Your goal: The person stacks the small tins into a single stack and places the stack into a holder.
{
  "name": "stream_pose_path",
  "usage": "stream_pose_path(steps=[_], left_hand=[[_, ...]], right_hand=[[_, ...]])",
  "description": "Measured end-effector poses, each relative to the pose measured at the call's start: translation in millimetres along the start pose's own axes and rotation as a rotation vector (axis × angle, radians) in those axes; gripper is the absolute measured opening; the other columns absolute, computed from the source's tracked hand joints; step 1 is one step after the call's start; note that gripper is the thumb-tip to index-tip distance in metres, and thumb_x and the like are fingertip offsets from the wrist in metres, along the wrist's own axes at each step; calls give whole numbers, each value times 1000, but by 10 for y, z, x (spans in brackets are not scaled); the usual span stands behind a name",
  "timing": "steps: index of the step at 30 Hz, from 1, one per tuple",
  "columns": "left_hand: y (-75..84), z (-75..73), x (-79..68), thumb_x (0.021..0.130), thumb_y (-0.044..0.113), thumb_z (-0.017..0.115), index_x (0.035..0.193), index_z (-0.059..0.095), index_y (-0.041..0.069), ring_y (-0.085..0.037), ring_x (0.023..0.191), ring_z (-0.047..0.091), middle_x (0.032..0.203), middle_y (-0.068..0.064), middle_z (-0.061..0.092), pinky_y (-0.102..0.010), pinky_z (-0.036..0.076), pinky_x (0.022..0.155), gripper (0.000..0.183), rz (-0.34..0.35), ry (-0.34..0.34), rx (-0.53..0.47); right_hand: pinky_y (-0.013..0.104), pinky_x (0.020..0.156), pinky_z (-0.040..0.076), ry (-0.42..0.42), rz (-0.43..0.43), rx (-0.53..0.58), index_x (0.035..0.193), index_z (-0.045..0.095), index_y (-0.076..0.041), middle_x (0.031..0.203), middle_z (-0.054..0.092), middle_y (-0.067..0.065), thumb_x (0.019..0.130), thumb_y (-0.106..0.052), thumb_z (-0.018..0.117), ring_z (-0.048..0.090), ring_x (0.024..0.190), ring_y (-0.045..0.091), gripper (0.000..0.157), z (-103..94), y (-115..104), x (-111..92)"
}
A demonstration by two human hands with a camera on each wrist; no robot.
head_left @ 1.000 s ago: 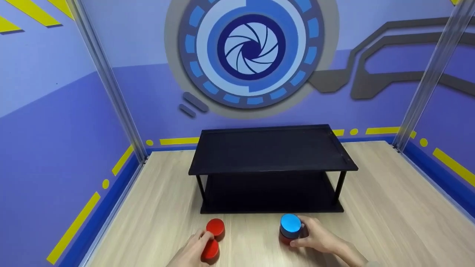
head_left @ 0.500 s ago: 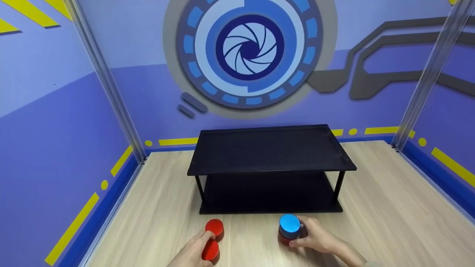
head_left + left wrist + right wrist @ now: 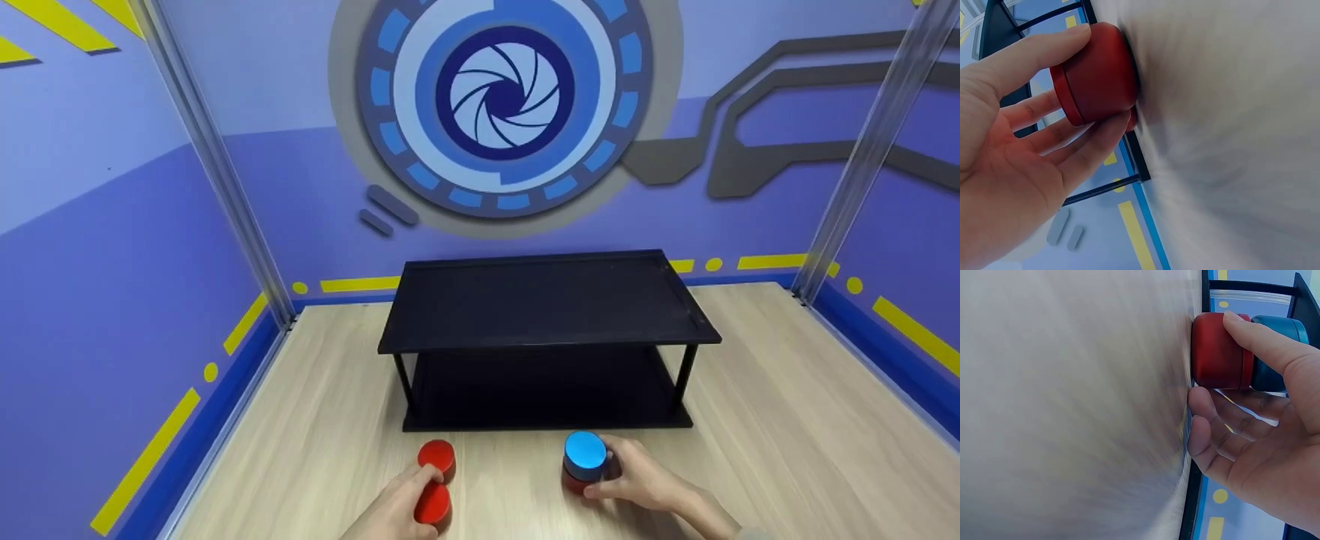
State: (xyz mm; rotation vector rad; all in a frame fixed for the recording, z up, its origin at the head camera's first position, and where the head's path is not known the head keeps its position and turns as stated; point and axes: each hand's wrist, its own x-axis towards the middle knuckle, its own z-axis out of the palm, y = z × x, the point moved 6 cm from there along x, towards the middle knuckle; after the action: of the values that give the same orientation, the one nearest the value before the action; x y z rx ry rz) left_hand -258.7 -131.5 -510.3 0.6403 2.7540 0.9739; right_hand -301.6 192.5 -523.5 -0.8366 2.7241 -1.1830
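Note:
Two small round red tins stand one behind the other on the table at the lower left of the head view. My left hand (image 3: 397, 504) holds the nearer red tin (image 3: 1100, 76) between thumb and fingers, its base at the tabletop. The farther red tin (image 3: 436, 459) sits just ahead of my fingertips, mostly hidden in the left wrist view. To the right, a blue tin (image 3: 585, 451) rests on top of another red tin (image 3: 1216, 351). My right hand (image 3: 645, 480) grips this stack from its right side, the thumb on the lower red tin.
A black two-level shelf (image 3: 547, 304) stands just beyond the tins, its upper board raised on thin posts. Wood-grain tabletop (image 3: 795, 420) surrounds it. Purple panels (image 3: 300, 210) with metal corner posts (image 3: 225, 172) close off the back and sides.
My left hand has shifted slightly to the right with the nearer red tin. My right hand and the stacked tins have stayed in place.

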Motion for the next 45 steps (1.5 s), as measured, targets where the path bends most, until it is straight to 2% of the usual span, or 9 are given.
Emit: stream_pose_path(steps=[6, 15, 24, 32, 39, 45], left_hand=[[120, -6, 35, 62, 5, 78, 112, 55, 14, -17, 91, 56, 112, -5, 58, -32, 52, 69, 56, 15, 20, 40], [268, -7, 109, 66, 9, 81, 118, 55, 13, -29, 103, 59, 124, -14, 57, -41, 54, 81, 58, 43, 32, 79], [412, -31, 199, 69, 14, 81, 117, 55, 19, -16, 100, 55, 116, -2, 57, -28, 51, 78, 55, 99, 39, 116], [481, -12, 298, 70, 16, 81, 120, 56, 17, -14, 104, 56, 121, -2, 58, -30, 51, 85, 56, 116, 46, 145], [569, -14, 392, 69, 15, 81, 117, 57, 19, -11, 98, 56, 112, 4, 59, -28, 51, 82, 53, 148, 55, 167], [627, 10, 466, 70, 15, 80, 117, 57, 23, -9, 94, 55, 106, 8, 57, -27, 48, 78, 54, 131, 34, 150]], right_hand=[[36, 93, 51, -9, 1, 8, 126, 58, -5, 117, 68, 5, 75, -40, 79, 64, 110, 23, 65, 11, 5, -4], [36, 95, 50, -8, -2, 18, 126, 58, -5, 118, 68, 5, 75, -37, 80, 63, 111, 24, 64, 9, 2, -5], [36, 95, 50, 11, -10, -2, 125, 59, -5, 117, 68, 4, 74, -37, 81, 63, 110, 20, 64, -5, -13, -19], [36, 94, 51, 23, -19, -18, 123, 61, -5, 115, 69, 3, 73, -36, 81, 64, 108, 18, 62, -5, -28, -19], [36, 94, 51, 19, -17, -19, 123, 60, -4, 115, 69, 3, 74, -36, 81, 64, 108, 19, 62, -1, -23, -19], [37, 95, 50, 20, -18, -21, 124, 60, -3, 116, 69, 5, 74, -36, 81, 64, 109, 21, 63, 0, -28, -18]])
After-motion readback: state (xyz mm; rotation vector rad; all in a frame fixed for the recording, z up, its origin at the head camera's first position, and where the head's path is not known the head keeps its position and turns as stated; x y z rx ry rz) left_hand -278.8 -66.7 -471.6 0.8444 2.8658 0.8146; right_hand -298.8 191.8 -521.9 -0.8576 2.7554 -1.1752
